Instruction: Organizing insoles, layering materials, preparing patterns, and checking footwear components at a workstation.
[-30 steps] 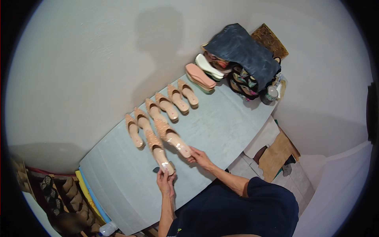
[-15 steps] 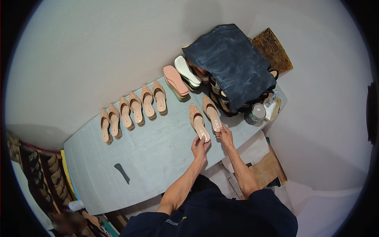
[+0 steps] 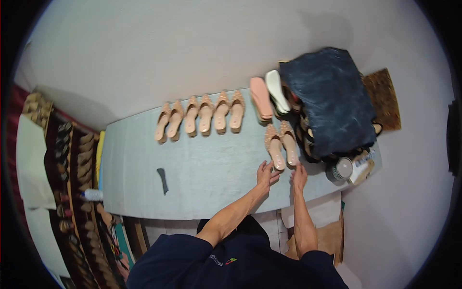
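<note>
A pair of beige mules with pointed, textured uppers stands side by side on the grey table, toes away from me: a left mule (image 3: 276, 151) and a right mule (image 3: 289, 147). Beside the heel of the left mule is my left hand (image 3: 265, 176), fingers spread and nothing gripped. My right hand (image 3: 299, 178) is at the heel of the right mule, fingertips at its edge and thumb apart; whether they still touch is hard to make out. Further left, several matching mules (image 3: 205, 119) form a row along the table's back edge.
Pink soles (image 3: 261, 98) and white soles (image 3: 277, 91) are stacked at the back. A dark sheet (image 3: 332, 96) covers a pile of footwear on the right. Near it stands a can (image 3: 343, 168). A dark flat tool (image 3: 162, 180) lies on the table (image 3: 216, 168). Shoe racks (image 3: 84, 168) fill the left side.
My view has turned, shifting the scene rightward. Both hands held the mules' heels before; now the left has let go and the right hand's fingers have loosened.
</note>
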Demonstrator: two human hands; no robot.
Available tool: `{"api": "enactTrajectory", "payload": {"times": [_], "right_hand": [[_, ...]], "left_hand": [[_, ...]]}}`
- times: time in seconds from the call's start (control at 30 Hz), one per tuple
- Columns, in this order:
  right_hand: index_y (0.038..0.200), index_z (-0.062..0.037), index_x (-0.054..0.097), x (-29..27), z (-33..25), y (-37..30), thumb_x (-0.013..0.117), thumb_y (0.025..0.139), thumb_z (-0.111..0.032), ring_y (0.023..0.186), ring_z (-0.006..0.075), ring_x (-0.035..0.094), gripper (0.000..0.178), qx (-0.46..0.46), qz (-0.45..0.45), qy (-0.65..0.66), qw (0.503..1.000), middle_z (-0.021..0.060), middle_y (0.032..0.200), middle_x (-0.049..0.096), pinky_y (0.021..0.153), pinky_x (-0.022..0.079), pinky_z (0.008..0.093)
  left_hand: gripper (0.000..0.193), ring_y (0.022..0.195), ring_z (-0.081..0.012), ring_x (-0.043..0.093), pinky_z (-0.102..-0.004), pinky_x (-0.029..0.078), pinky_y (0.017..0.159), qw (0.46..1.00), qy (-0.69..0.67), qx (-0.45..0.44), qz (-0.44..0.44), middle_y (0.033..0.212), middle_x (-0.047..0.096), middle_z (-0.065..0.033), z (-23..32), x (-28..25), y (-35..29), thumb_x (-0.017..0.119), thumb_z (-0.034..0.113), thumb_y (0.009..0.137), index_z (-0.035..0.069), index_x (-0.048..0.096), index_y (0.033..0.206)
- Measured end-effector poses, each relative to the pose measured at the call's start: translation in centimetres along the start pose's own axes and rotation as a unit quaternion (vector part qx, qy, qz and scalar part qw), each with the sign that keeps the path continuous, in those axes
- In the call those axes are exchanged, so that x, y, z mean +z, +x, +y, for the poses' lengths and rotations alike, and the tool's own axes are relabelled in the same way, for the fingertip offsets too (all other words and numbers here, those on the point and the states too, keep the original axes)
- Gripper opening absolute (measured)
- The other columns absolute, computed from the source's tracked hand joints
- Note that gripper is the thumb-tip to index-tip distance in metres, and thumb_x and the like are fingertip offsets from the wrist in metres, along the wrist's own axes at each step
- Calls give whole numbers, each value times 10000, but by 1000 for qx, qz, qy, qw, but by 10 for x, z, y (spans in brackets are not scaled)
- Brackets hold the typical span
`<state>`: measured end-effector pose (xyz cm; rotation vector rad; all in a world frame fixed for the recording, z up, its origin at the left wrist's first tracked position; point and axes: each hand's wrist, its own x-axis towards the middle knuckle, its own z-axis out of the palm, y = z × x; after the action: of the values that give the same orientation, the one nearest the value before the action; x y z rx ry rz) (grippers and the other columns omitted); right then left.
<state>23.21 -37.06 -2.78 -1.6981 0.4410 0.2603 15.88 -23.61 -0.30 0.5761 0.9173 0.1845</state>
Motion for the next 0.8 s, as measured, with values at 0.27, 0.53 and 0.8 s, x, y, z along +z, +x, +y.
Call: {"api": "enactTrajectory", "payload": {"times": [0.27,0.53,0.8], "right_hand": [[971,-40,682,114,13,-127,594,1009,-386,523,64,461,359,77,-253,-31,964,-18,642,530,456,347,230],[1376,-89,551,327,-23,-200,544,1029,-407,546,102,552,471,111,-440,-21,891,71,785,662,511,452,241],[1604,-93,181,474,-24,-228,559,1017,-436,646,169,665,778,76,-428,-32,900,131,857,690,555,520,274]], "left_hand": [[389,763,-240,675,-344,585,635,956,-47,184,225,1009,643,-110,135,-183,30,659,312,954,70,588,1250],[564,841,-261,655,-343,577,687,933,-63,218,278,1058,629,-163,310,-320,43,664,362,954,103,490,1423],[828,967,-313,635,-392,574,772,966,11,169,194,1320,545,-152,400,-356,73,727,424,914,121,315,1565]]}}
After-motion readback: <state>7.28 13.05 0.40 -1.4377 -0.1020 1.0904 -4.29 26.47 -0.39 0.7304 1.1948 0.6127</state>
